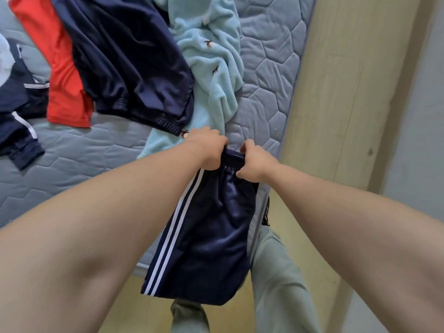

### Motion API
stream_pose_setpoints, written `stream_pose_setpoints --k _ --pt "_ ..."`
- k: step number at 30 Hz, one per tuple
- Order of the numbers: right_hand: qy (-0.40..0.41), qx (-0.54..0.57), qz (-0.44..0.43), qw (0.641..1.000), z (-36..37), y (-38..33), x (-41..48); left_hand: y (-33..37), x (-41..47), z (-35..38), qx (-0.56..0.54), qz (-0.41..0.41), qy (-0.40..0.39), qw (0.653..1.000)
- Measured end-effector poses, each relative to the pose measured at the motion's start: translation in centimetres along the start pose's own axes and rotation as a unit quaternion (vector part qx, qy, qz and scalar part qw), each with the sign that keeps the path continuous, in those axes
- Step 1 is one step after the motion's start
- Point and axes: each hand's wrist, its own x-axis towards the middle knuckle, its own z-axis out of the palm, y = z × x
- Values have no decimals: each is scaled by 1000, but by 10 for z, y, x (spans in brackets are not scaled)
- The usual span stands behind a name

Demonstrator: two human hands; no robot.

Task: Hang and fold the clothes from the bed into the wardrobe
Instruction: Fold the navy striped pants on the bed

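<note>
Navy striped shorts [211, 236] are gripped at the waistband by the left hand [206, 150] and right hand [254, 164] and hung past the bed [72, 164] edge. The slick fabric could be let slip, or be folded crooked.

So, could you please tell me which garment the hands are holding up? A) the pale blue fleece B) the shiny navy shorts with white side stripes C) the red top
B: the left hand and right hand both grip the waistband of the shiny navy white-striped shorts.
</note>
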Motion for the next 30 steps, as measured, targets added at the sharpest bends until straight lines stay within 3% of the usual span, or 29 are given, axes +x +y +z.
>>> stream_pose_setpoints --k 6,13,15,18,23,30 --pt "-65 -8 -5 998 -6 0 9 4 13 -6 43 -7 -97 994" --pt "-95 35 -36 994 -50 -9 -13 -3 -1 -55 -48 -14 -159 986" --pt "-68 29 -43 996 -79 -15 -18 -10 -4 -81 -62 -8 -120 991" --pt "29 14 -53 998 -131 -27 -24 -21 -7 -128 -67 -4 4 998" --pt "184 -37 -61 980 -188 -43 -36 -30 -17 -177 -57 -11 182 982" --pt "200 -154 -117 961 -158 -46 -71 -27 -59 -139 -39 13 256 966"
